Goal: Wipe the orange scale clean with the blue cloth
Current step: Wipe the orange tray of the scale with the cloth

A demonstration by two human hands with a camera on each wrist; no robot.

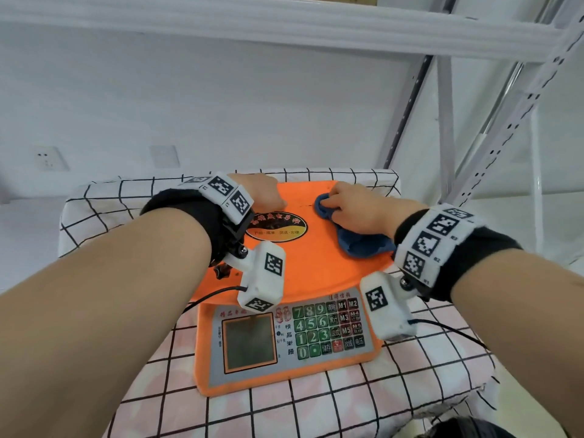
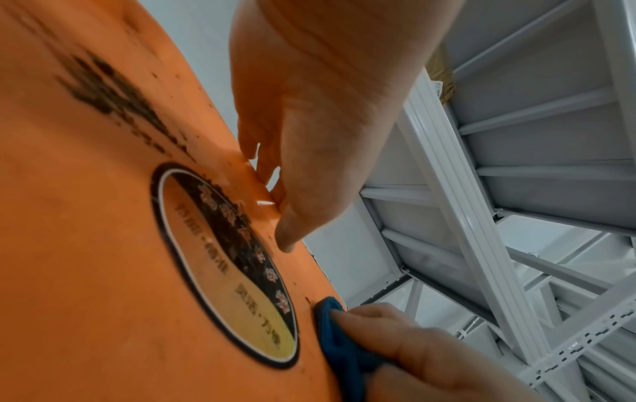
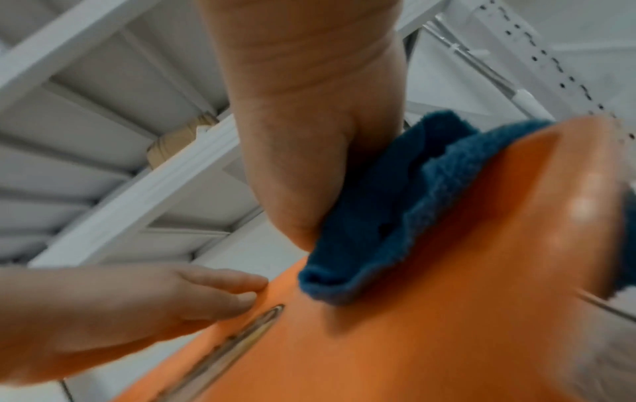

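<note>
While the right hand (image 1: 354, 210) presses the bunched blue cloth (image 1: 357, 238) onto the far right of the orange scale (image 1: 303, 267) platter, fingers curled round it, wiping looks mid-way. Left hand (image 1: 265, 194) steadies the far-left edge, fingers fairly straight, gripping nothing. Dark smears and specks (image 2: 113, 92) remain on the platter's left side; the keypad panel (image 1: 322, 327) looks grimy, probably not yet wiped.

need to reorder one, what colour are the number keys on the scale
Green with pale digits, on the scale's keypad; head view.
</note>
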